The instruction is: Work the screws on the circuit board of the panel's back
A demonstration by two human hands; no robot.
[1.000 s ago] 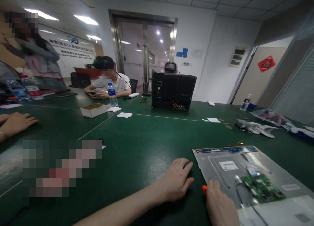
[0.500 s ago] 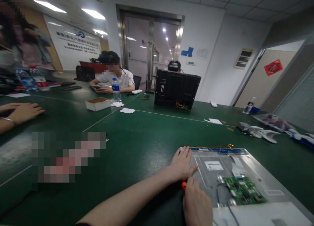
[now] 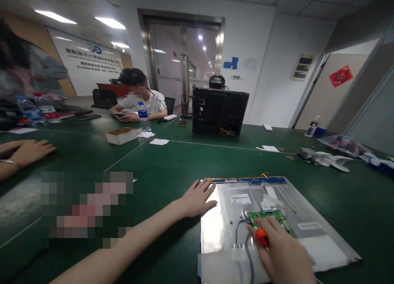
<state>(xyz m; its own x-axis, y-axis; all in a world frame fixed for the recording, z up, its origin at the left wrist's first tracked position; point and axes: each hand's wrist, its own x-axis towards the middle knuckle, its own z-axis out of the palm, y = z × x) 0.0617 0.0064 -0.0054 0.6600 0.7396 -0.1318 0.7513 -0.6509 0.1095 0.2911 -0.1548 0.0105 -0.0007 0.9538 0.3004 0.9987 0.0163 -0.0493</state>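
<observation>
A flat metal-backed display panel lies on the green table in front of me. Along its far edge runs a blue circuit strip, and a green circuit board sits on its back with a white ribbon cable and grey wires. My left hand rests open on the panel's far left corner, fingers spread. Over the green board, my right hand is closed around an orange-handled tool; its tip is hidden.
Behind the panel stands a black monitor back with loose wires. A white box and a water bottle are farther left. Grey and white parts lie at right. Another person's hands rest at the left edge; other people are beyond.
The panel now appears farther left and turned. My left hand has shifted left at its corner with fingers more spread. My right hand has moved from the panel's left edge to over the green board.
</observation>
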